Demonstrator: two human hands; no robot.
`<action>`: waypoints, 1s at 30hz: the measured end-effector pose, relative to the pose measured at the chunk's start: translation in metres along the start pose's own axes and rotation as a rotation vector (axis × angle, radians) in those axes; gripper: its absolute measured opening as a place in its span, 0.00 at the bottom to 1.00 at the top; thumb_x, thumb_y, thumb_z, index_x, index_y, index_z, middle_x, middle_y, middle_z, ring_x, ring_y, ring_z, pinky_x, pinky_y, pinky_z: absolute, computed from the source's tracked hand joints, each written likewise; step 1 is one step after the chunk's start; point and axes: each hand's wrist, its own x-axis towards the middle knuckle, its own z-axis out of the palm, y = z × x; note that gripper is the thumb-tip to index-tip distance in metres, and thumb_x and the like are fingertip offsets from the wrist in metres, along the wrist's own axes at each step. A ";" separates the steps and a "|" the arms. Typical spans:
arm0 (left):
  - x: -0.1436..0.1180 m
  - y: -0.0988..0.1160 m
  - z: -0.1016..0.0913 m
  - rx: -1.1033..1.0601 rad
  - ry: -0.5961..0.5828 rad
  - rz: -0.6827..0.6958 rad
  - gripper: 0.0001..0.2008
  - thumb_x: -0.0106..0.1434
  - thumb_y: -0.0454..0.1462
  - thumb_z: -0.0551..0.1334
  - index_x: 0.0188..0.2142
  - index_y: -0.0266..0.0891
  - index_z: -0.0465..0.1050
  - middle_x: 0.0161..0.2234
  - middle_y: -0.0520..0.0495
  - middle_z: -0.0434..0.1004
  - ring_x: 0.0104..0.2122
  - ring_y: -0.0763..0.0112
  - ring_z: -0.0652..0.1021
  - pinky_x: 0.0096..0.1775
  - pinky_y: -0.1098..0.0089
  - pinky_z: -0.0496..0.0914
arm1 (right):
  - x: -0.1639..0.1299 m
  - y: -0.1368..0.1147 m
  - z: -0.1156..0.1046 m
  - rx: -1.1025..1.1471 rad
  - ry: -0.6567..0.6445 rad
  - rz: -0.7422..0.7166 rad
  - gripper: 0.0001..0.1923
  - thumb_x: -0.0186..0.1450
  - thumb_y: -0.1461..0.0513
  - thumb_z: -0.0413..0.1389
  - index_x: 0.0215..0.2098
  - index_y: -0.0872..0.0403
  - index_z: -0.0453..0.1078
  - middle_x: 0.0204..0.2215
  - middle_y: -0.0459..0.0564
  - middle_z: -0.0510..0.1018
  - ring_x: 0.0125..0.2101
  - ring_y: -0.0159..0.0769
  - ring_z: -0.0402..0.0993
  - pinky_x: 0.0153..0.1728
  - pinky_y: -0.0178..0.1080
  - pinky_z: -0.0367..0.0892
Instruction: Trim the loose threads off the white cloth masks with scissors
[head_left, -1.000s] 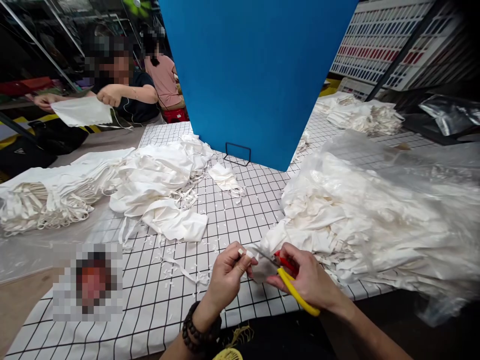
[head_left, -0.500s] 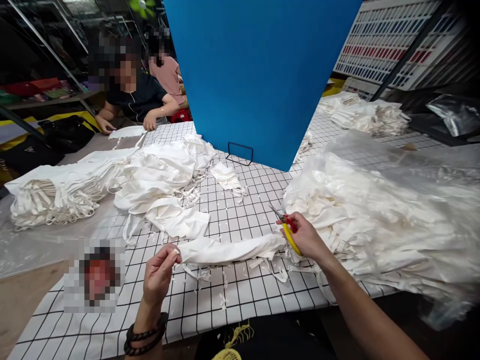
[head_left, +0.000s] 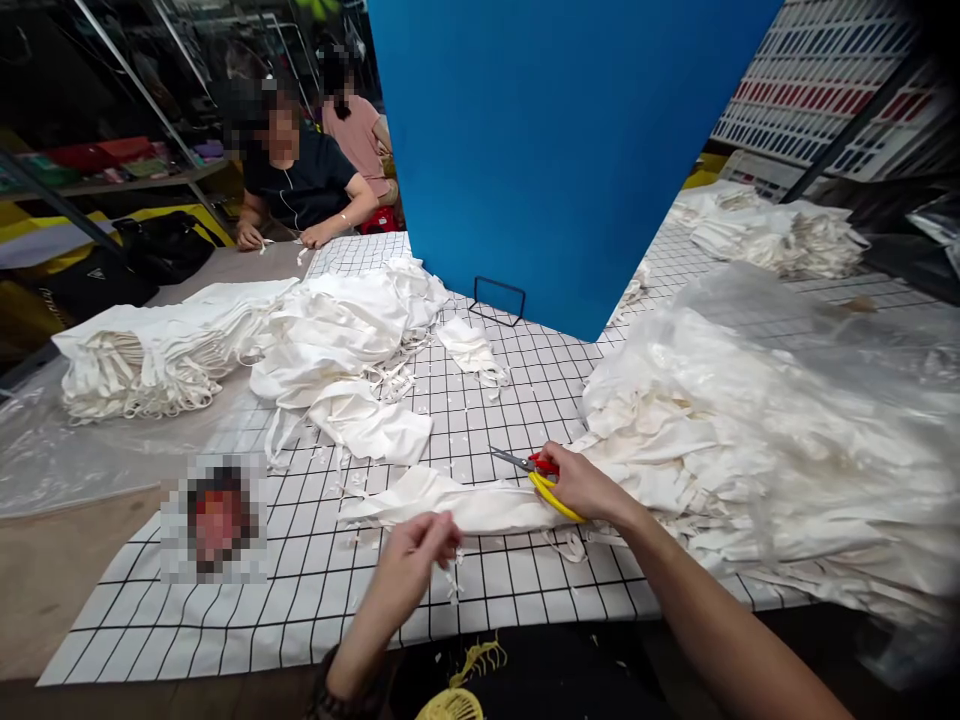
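White cloth piece (head_left: 457, 503) | R hand (head_left: 577, 485) grips scissors (head_left: 536, 472) | L hand (head_left: 409, 565) fingers pinched, contents unclear

Near edge: bare grid cloth (head_left: 225, 620) runs along the front, left of the left hand (head_left: 411, 562); only small scraps lie on it.
Centre: open grid between the white strip (head_left: 450, 505) and the blue board (head_left: 555, 150), with scattered scraps and one small cloth bundle (head_left: 471, 350).
Right: a tall heap under plastic (head_left: 750, 440) blocks that whole side, touching the right hand (head_left: 577, 485), which holds scissors (head_left: 532, 470).
Left: loose cloth pile (head_left: 345, 360) and a stacked pile (head_left: 142, 360) fill the far left; a blurred patch (head_left: 216, 520) sits nearer.
Back: the board walls off the far side; its wire foot (head_left: 499, 300) stands on the grid.
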 end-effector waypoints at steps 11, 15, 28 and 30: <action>0.029 0.001 0.080 -0.907 -0.309 -0.318 0.16 0.63 0.39 0.62 0.46 0.30 0.74 0.43 0.35 0.79 0.34 0.68 0.80 0.40 0.69 0.73 | -0.031 -0.015 -0.014 0.136 0.251 -0.061 0.08 0.58 0.62 0.56 0.35 0.50 0.61 0.28 0.42 0.73 0.27 0.33 0.68 0.28 0.34 0.62; 0.025 0.018 0.083 -1.000 -0.236 -0.233 0.17 0.64 0.42 0.62 0.47 0.32 0.74 0.46 0.35 0.78 0.39 0.64 0.80 0.43 0.67 0.73 | -0.064 -0.039 -0.020 0.151 0.163 -0.225 0.10 0.57 0.66 0.56 0.35 0.49 0.61 0.26 0.41 0.69 0.24 0.32 0.63 0.26 0.34 0.60; -0.014 0.026 0.057 -0.663 -0.165 -0.035 0.14 0.62 0.44 0.65 0.36 0.34 0.76 0.27 0.51 0.74 0.24 0.77 0.73 0.32 0.73 0.70 | -0.050 -0.038 0.007 0.615 -0.025 -0.222 0.17 0.58 0.59 0.64 0.37 0.49 0.60 0.42 0.49 0.76 0.36 0.35 0.73 0.36 0.38 0.68; -0.016 0.027 0.055 -0.615 -0.175 -0.005 0.15 0.62 0.45 0.64 0.36 0.34 0.76 0.26 0.50 0.73 0.22 0.77 0.72 0.30 0.73 0.70 | -0.044 -0.043 0.022 0.687 -0.063 -0.255 0.18 0.56 0.58 0.66 0.36 0.49 0.60 0.38 0.47 0.76 0.35 0.35 0.73 0.36 0.38 0.69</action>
